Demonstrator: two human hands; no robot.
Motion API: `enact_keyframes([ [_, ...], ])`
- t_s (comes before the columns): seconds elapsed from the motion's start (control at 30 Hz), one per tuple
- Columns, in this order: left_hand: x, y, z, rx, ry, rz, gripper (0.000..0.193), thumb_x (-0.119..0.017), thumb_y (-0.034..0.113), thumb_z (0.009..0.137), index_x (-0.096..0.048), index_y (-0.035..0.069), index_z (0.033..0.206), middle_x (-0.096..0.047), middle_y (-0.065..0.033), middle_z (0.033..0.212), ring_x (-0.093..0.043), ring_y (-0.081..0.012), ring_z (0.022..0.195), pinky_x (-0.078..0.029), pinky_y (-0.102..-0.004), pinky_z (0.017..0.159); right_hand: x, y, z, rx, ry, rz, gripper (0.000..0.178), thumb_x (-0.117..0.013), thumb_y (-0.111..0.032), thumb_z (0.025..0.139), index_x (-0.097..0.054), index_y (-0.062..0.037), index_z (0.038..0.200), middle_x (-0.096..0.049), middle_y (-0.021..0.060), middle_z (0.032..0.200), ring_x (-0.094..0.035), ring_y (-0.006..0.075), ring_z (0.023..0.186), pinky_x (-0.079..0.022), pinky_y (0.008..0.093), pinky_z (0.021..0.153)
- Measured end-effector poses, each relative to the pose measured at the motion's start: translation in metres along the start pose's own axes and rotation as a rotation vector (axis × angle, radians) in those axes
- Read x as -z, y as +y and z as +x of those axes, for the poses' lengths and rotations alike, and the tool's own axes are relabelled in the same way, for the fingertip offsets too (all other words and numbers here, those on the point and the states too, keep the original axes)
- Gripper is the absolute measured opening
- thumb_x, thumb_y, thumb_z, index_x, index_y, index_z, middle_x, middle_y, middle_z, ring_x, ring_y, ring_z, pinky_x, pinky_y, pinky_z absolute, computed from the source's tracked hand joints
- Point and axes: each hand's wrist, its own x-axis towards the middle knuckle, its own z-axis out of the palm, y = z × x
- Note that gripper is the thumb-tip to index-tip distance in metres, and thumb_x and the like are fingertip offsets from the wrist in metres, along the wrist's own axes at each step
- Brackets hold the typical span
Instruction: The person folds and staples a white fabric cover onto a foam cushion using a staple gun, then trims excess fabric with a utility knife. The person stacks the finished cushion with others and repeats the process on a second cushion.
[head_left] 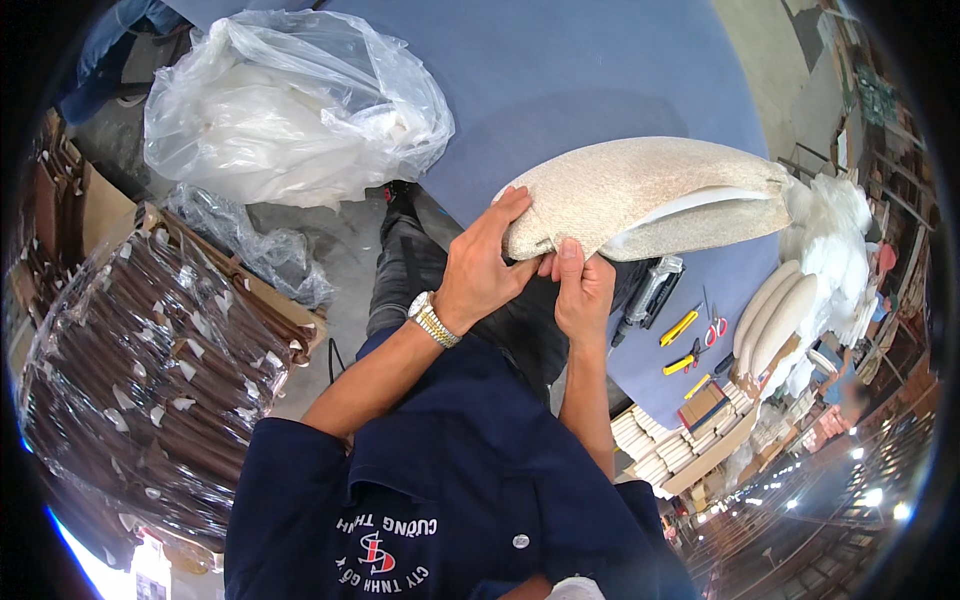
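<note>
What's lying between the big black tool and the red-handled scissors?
A slim yellow tool lies between the big black tool and the scissors, on the blue surface; the head view shows it.

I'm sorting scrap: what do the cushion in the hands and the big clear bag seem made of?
Cushion: probably matte beige woven fabric, judging by its textured surface; the white layer in its opening could be foam.
Bag: glossy plastic film, seemingly; wrinkled, see-through.
</note>
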Motion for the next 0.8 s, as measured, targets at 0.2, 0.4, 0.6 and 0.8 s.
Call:
enact_keyframes([
  [0.2, 0.005, 0.013, 0.01, 0.007, 0.062, 0.057, 0.056, -0.083, -0.002, 0.076, -0.064, -0.002, 0.128, -0.068, -0.0215, 0.132, -0.068, -0.0344, 0.121, -0.055, -0.0385, 0.101, -0.001, -0.01, 0.025, 0.014, -0.036, 0.076, 0.046, -0.049, -0.025, 0.112, -0.056, -0.0002, 0.074, -0.058, 0.0039, 0.067, -0.055, 0.0111, 0.066, -0.044, 0.0287, 0.061],
  [0.4, 0.024, 0.01, 0.023, -0.026, -0.002, 0.026, 0.043, -0.081, 0.002, 0.082, -0.065, -0.002, 0.123, -0.07, -0.021, 0.126, -0.07, -0.0359, 0.115, -0.057, -0.0386, 0.096, -0.005, -0.008, 0.037, 0.012, -0.099, 0.142, 0.045, -0.048, -0.025, 0.112, -0.056, -0.0003, 0.076, -0.057, 0.0038, 0.068, -0.055, 0.011, 0.066, -0.044, 0.0284, 0.062],
  [0.6, 0.028, 0.015, 0.032, -0.032, -0.099, 0.013, 0.043, -0.077, 0.0, 0.083, -0.067, -0.001, 0.125, -0.071, -0.0188, 0.123, -0.072, -0.0362, 0.109, -0.06, -0.0388, 0.088, -0.004, -0.013, 0.036, -0.024, -0.083, 0.175, 0.046, -0.048, -0.027, 0.113, -0.055, -0.0012, 0.075, -0.057, 0.0037, 0.069, -0.056, 0.0112, 0.068, -0.044, 0.0281, 0.063],
  [0.8, 0.034, 0.019, 0.039, -0.055, -0.149, 0.061, 0.047, -0.076, -0.001, 0.082, -0.067, 0.001, 0.129, -0.071, -0.0168, 0.126, -0.074, -0.0334, 0.104, -0.062, -0.0367, 0.081, -0.003, -0.016, 0.04, -0.096, -0.08, 0.319, 0.049, -0.046, -0.031, 0.113, -0.055, -0.0035, 0.074, -0.055, 0.0029, 0.07, -0.056, 0.0129, 0.07, -0.044, 0.0292, 0.067],
])
